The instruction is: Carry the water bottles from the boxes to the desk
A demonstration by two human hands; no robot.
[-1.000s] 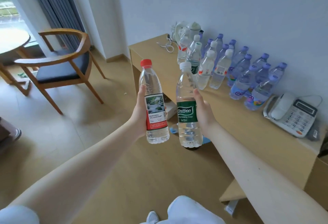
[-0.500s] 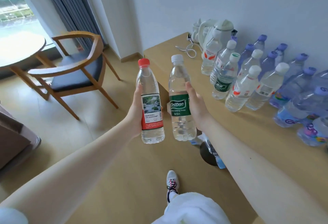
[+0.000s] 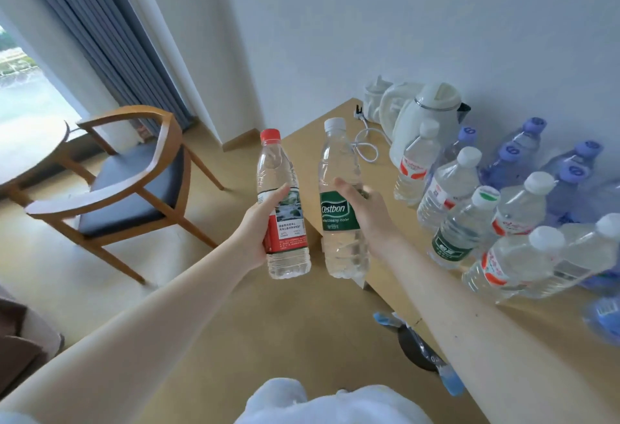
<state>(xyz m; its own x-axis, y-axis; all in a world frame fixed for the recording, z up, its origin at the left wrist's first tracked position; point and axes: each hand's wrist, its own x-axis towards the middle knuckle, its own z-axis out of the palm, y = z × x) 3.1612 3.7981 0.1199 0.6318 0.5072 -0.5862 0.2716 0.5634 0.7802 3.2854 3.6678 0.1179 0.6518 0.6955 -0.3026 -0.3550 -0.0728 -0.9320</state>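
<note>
Red-capped bottle (image 3: 275, 165) upright in left hand (image 3: 255, 232), green-labelled bottle (image 3: 336, 214) in right hand (image 3: 371, 215).

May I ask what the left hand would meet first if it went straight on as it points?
Likely the green-label bottle in the right hand, just beyond the left hand and its red-cap bottle; depth is unclear.

Daylight is coming through the window (image 3: 23, 94) at the upper left, with a grey curtain (image 3: 100, 37) hanging beside it. A wooden chair (image 3: 134, 185) with a dark seat is standing on the tan floor (image 3: 235, 323) by a round table (image 3: 30, 155). A pale wall (image 3: 369, 21) is running behind the counter (image 3: 553, 319) at right.
</note>
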